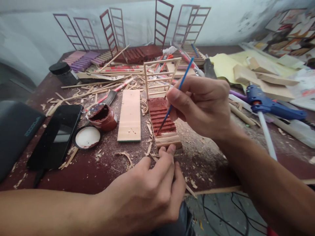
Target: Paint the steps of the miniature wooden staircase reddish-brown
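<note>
My right hand (201,105) pinches a thin blue paintbrush (183,80), its tip resting on the red-painted slats of a small wooden model (163,123) with an upright stick frame at its far end. My left hand (150,190) is curled at the table's near edge, and its fingertips press the unpainted near end of the model. An open jar of dark red paint (103,117) stands to the left, its white lid (87,137) lying beside it.
A flat wooden board (129,115) lies left of the model. A black phone (56,135) and a dark case (14,131) sit far left. A blue glue gun (268,106) lies right. Painted models and ladder frames (109,31) line the back; shavings cover the table.
</note>
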Demonstrator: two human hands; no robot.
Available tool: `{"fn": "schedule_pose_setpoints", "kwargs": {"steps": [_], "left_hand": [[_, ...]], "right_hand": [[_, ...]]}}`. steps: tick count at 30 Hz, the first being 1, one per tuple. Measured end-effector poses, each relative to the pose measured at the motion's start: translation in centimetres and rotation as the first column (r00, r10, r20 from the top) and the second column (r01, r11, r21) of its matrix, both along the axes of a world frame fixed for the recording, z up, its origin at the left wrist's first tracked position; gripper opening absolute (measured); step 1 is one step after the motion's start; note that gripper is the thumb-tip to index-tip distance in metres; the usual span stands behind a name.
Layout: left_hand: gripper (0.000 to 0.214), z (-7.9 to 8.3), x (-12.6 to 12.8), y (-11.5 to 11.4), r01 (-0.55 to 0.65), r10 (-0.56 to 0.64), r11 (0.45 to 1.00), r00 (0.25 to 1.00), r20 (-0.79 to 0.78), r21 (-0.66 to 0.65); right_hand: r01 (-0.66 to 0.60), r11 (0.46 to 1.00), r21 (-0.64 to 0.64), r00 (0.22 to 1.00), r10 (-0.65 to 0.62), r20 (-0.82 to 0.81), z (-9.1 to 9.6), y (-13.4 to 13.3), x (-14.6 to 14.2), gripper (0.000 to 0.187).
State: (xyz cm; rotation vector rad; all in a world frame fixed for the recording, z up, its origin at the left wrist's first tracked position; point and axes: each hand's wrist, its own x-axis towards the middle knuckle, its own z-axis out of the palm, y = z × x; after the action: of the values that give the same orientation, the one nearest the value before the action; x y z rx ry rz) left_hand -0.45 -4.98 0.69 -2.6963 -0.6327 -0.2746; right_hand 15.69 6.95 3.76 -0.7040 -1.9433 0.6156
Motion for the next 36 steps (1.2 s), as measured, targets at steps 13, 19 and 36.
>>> {"fn": "schedule_pose_setpoints", "kwargs": {"steps": [13,19,36], "left_hand": [[0.041,0.02,-0.04,0.09,-0.001,0.001,1.0,1.0,-0.005,-0.017],[0.041,0.01,0.02,0.15,-0.002,0.002,1.0,1.0,-0.013,-0.021],[0.043,0.07,-0.02,0.05,-0.005,0.005,1.0,1.0,-0.023,-0.026]], "right_hand": [[0.041,0.994,0.104,0.998,-0.045,0.04,0.12,0.01,0.11,0.037],[0.061,0.994,0.09,0.997,-0.065,0.043,0.24,-0.11,0.09,0.037],[0.07,0.997,0.042,0.997,-0.071,0.025,0.14,0.24,0.27,0.036]]}}
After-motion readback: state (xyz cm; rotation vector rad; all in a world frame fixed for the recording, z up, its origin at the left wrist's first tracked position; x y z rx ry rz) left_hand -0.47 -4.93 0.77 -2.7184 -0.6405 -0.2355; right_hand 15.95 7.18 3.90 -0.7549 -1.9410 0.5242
